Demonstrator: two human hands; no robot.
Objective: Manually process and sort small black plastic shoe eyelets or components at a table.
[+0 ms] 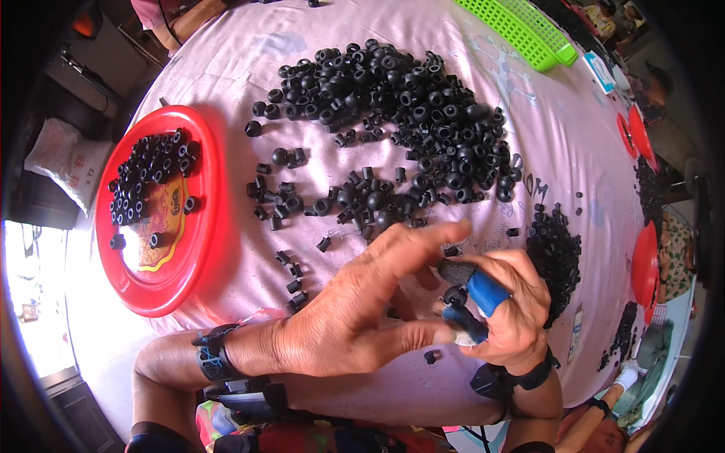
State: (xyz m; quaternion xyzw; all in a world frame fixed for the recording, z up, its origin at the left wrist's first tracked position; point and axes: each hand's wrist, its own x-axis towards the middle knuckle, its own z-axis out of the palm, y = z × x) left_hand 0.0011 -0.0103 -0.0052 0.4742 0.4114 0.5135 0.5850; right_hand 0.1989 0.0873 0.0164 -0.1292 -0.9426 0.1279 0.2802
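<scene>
My right hand pinches a small round black rubber part between thumb and finger. Blue tape and dark wrapping cover those fingertips. Close by on its left, my left hand is open, its index finger and thumb stretched apart toward the right hand. The left thumb tip reaches the right hand's wrapped thumb; whether they touch I cannot tell. Beyond both hands spreads a large pile of black rubber parts, some ball-shaped with a hole, others short and tube-like. A few loose pieces lie beside my left hand.
A red plate holding several black parts stands at the left on the pink tablecloth. A second black pile lies right of my right hand. A green plastic basket sits at the far edge. Other people's arms appear around the table.
</scene>
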